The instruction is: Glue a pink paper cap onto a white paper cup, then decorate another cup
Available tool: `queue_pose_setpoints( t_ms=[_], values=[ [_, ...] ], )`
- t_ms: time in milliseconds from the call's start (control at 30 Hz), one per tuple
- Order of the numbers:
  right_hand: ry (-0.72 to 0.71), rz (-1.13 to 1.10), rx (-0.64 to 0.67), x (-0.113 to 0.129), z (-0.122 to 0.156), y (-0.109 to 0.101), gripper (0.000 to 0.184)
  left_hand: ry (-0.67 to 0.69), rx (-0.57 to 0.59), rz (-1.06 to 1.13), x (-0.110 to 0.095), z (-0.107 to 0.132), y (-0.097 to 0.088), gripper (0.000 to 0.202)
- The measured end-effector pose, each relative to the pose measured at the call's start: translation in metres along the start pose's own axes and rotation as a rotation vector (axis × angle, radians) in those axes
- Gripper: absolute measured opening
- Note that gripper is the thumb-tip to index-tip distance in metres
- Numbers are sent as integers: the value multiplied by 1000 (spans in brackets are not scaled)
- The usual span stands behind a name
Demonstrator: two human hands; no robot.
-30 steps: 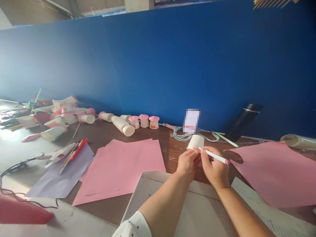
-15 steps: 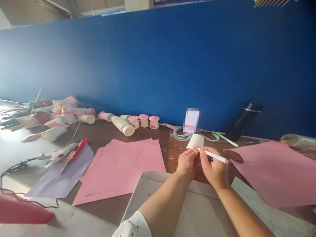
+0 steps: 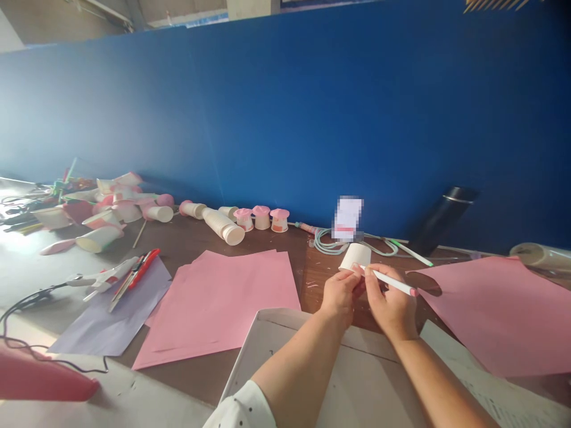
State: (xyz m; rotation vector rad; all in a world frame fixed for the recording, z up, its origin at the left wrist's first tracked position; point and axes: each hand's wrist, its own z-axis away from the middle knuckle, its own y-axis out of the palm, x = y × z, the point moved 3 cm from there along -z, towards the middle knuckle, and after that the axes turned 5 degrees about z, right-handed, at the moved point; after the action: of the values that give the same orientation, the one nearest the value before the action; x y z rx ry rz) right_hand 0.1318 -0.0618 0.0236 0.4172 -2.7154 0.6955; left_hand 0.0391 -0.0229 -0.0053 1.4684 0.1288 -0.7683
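My left hand (image 3: 339, 292) is closed around a small white paper cup (image 3: 355, 256), held upside down above the brown table (image 3: 254, 241). My right hand (image 3: 390, 300) grips a white pen with a pink cap (image 3: 392, 284), and the pen's tip rests against the side of the cup. Both hands meet just past the far edge of a white cardboard box (image 3: 267, 333) that lies under my forearms.
A stack of pink sheets (image 3: 223, 300) lies left of the hands, another pink sheet (image 3: 495, 309) to the right. Scissors and a glue gun (image 3: 116, 274) rest on lilac paper. Paper cups (image 3: 223, 226) line the blue wall, beside a coiled cable (image 3: 330, 245) and a black flask (image 3: 439, 220).
The hands have barely moved; the pen tip has shifted slightly along the cup's side. The camera has tilted a touch.
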Motion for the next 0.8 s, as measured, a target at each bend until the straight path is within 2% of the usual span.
queue_pose_setpoints(
  t_ms=[533,800],
  values=[
    [16,-14,38,1,3,0,23,-10,-3,5,0,0,-1,51],
    [12,8,15,4,2,1,27,-19,1,-1,0,-1,-1,51]
  ],
)
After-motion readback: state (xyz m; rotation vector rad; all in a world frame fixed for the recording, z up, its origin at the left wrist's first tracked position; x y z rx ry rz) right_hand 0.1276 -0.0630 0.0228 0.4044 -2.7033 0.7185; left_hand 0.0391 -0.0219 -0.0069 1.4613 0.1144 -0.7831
